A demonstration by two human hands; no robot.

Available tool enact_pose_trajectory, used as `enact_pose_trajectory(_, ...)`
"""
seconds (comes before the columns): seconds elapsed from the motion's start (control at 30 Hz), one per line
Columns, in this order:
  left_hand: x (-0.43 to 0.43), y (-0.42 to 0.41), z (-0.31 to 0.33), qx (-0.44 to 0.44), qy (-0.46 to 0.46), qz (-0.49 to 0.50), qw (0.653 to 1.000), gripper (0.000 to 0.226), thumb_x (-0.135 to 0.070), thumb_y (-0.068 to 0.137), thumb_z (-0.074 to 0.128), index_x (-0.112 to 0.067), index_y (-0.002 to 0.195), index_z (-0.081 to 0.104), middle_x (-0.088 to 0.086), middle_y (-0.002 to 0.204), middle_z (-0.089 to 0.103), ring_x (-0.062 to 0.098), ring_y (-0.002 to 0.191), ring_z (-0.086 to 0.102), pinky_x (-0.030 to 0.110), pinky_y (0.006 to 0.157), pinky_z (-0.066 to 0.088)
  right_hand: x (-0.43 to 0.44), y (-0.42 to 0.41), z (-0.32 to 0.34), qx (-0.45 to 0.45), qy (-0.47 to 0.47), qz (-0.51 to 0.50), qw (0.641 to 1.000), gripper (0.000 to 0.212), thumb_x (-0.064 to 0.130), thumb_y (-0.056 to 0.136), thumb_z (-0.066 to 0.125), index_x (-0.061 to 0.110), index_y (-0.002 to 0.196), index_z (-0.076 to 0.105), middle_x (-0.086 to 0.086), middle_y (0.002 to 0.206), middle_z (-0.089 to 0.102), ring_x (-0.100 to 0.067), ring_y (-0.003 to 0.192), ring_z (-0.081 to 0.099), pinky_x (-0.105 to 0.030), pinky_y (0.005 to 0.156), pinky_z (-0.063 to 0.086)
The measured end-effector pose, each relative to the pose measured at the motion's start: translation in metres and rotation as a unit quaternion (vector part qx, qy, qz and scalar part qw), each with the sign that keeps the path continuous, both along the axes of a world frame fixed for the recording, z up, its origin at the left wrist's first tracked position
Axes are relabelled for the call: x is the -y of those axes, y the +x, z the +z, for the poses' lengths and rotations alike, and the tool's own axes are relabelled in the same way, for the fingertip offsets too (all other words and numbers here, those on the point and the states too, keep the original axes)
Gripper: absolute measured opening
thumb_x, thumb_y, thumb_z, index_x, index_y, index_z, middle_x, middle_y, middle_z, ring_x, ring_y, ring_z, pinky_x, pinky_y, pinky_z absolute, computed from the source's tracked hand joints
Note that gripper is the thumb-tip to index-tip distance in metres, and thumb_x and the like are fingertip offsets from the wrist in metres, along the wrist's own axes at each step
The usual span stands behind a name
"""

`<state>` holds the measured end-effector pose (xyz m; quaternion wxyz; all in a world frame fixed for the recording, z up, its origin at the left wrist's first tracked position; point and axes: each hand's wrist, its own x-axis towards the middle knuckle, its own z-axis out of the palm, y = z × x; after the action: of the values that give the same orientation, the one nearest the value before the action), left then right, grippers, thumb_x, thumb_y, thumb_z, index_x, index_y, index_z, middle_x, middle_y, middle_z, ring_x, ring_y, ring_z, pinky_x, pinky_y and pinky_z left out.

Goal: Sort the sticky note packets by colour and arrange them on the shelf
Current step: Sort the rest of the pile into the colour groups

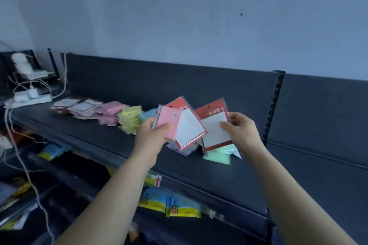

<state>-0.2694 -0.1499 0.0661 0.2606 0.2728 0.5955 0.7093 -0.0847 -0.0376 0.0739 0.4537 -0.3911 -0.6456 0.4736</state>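
Head view: the dark shelf [199, 167] crosses mid-frame, carrying sorted piles left of centre: a red-and-white pile [79, 106], a pink pile [111, 108] and a yellow pile [130, 119]. At centre the left hand [151, 139] grips a pink packet [166, 125] fanned over a red-headed packet [191, 131]. The right hand [245, 129] pinches a second red packet [214, 127] between thumb and fingers, above green packets [218, 156] lying on the shelf. Probably best to stack both red ones together, then lay them squarely on the leftmost pile.
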Motion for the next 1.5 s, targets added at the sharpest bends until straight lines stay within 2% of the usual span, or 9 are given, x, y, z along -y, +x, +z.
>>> enact_pose_trajectory(0.2,0.034,-0.093,-0.003,0.004,0.004,0.066,0.998,0.024,-0.002,0.091,0.057,-0.013,0.11,0.064,0.0,0.103,0.071,0.015,0.093,0.069,0.028,0.071,0.056,0.014,-0.098,-0.002,0.021,0.005,0.039,0.999,0.019,0.006,0.089,0.055,0.022,0.094,0.065,0.002,0.093,0.072,-0.02,0.089,0.068,-0.039,0.077,0.058)
enact_pose_trajectory(0.33,0.037,-0.142,-0.008,0.004,-0.005,0.107,0.994,0.025,-0.004,0.091,0.056,-0.011,0.114,0.064,0.002,0.103,0.071,0.016,0.094,0.069,0.025,0.068,0.055,0.008,-0.15,0.001,0.04,0.004,0.069,0.997,0.027,0.002,0.09,0.048,0.018,0.108,0.061,0.006,0.099,0.069,-0.012,0.089,0.066,-0.026,0.067,0.054)
enact_pose_trajectory(0.47,0.029,-0.183,-0.011,-0.006,-0.008,0.149,0.989,0.023,-0.005,0.091,0.056,-0.013,0.112,0.062,-0.002,0.1,0.069,0.013,0.092,0.067,0.021,0.064,0.054,-0.009,-0.193,0.005,0.037,0.009,0.079,0.996,0.028,0.002,0.089,0.05,0.015,0.111,0.062,0.004,0.102,0.068,-0.014,0.092,0.065,-0.033,0.078,0.056)
enact_pose_trajectory(0.63,0.021,-0.247,-0.022,-0.019,-0.022,0.207,0.978,0.015,-0.007,0.088,0.057,-0.021,0.087,0.063,0.001,0.093,0.068,0.019,0.09,0.067,0.029,0.071,0.056,-0.028,-0.255,0.007,0.032,0.027,0.097,0.994,0.02,0.005,0.09,0.055,0.017,0.105,0.062,0.006,0.097,0.068,-0.008,0.086,0.064,-0.02,0.063,0.049)
enact_pose_trajectory(0.77,0.018,-0.304,-0.032,-0.014,-0.044,0.235,0.971,0.008,-0.01,0.086,0.059,-0.017,0.089,0.06,0.003,0.092,0.066,0.023,0.089,0.066,0.039,0.078,0.055,-0.036,-0.305,0.002,0.046,0.025,0.1,0.994,0.016,0.006,0.09,0.057,0.017,0.101,0.062,0.005,0.094,0.069,-0.011,0.085,0.065,-0.026,0.069,0.053)
enact_pose_trajectory(0.93,0.008,-0.381,-0.034,-0.041,-0.054,0.225,0.972,0.021,-0.012,0.085,0.06,-0.012,0.105,0.062,0.007,0.1,0.067,0.025,0.091,0.066,0.047,0.085,0.056,-0.044,-0.374,0.0,0.049,0.025,0.091,0.994,0.017,0.006,0.089,0.06,0.016,0.102,0.065,0.002,0.094,0.071,-0.016,0.087,0.068,-0.034,0.077,0.057)
enact_pose_trajectory(1.13,-0.01,-0.474,-0.025,-0.092,-0.065,0.185,0.976,0.023,-0.007,0.089,0.058,-0.016,0.11,0.056,0.003,0.102,0.063,0.022,0.091,0.062,0.041,0.083,0.055,-0.049,-0.451,0.005,0.035,0.006,0.049,0.998,0.018,0.005,0.089,0.058,0.015,0.103,0.065,0.002,0.094,0.07,-0.017,0.086,0.067,-0.036,0.069,0.058)
enact_pose_trajectory(1.27,-0.023,-0.529,-0.026,-0.122,-0.103,0.141,0.977,0.024,-0.013,0.087,0.061,-0.017,0.111,0.059,0.002,0.103,0.065,0.023,0.094,0.064,0.045,0.086,0.055,-0.049,-0.492,0.005,0.031,0.006,0.014,0.999,0.019,0.004,0.088,0.058,0.019,0.097,0.064,0.002,0.095,0.07,-0.018,0.089,0.067,-0.039,0.08,0.057)
enact_pose_trajectory(1.5,-0.037,-0.591,-0.024,-0.103,-0.107,0.145,0.978,0.03,-0.016,0.09,0.058,-0.011,0.12,0.06,0.007,0.108,0.067,0.025,0.093,0.066,0.036,0.072,0.053,-0.046,-0.536,0.001,0.032,-0.006,-0.016,0.999,0.019,0.004,0.089,0.057,0.017,0.102,0.063,0.0,0.098,0.07,-0.019,0.091,0.067,-0.039,0.081,0.057)
